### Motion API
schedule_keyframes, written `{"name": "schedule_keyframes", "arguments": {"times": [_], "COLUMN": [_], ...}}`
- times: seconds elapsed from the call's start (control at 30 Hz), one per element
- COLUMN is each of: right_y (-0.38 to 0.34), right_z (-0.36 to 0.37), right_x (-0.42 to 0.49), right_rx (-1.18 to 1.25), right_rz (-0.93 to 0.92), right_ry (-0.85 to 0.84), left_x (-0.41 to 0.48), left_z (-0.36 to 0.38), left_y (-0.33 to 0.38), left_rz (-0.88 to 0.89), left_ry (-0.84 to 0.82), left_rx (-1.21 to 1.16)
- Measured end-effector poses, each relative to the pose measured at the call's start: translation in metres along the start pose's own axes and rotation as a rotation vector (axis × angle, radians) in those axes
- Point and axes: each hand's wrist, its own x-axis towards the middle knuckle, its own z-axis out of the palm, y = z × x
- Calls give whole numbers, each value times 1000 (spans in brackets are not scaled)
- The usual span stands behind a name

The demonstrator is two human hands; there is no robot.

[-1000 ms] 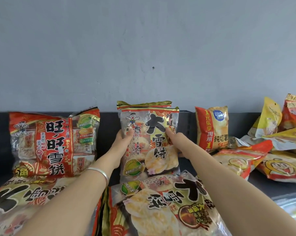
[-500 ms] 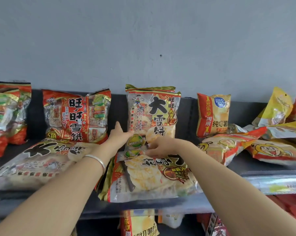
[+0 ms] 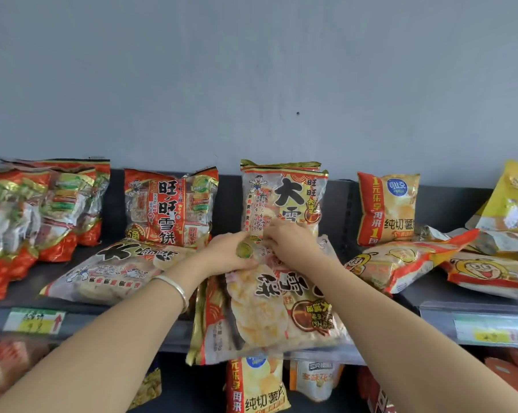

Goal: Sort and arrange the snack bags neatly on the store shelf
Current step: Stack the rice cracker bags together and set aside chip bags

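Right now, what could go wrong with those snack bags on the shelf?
The flat rice cracker bag both hands are gripping at its far end hangs over the shelf edge; if the left hand or right hand loses its grip, it might slide off. The upright rice cracker bag stands right behind the hands, so a bump could tip it over. Squeezing hard might crack the crackers inside.
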Motion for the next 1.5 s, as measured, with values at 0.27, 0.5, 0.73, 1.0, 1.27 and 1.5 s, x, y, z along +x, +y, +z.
{"name": "schedule_keyframes", "arguments": {"times": [0.27,0.5,0.73,1.0,1.27,1.5], "right_y": [-12,-16,7,26,37,55], "right_z": [-24,-35,-52,-42,-22,12], "right_x": [1,5,12,10,1,-2], "right_rx": [1,15,211,520,1251,915], "right_rz": [-157,-106,314,718,681,797], "right_ry": [149,134,266,227,338,415], "left_x": [0,-3,-12,5,32,48], "left_z": [-34,-29,-50,-32,0,41], "left_y": [14,6,-19,-17,-11,18], "left_rz": [-149,-191,-253,-281,-189,-47], "left_ry": [-163,-95,82,344,286,276], "left_rx": [-120,-369,-703,-1000,-993,-784]}}
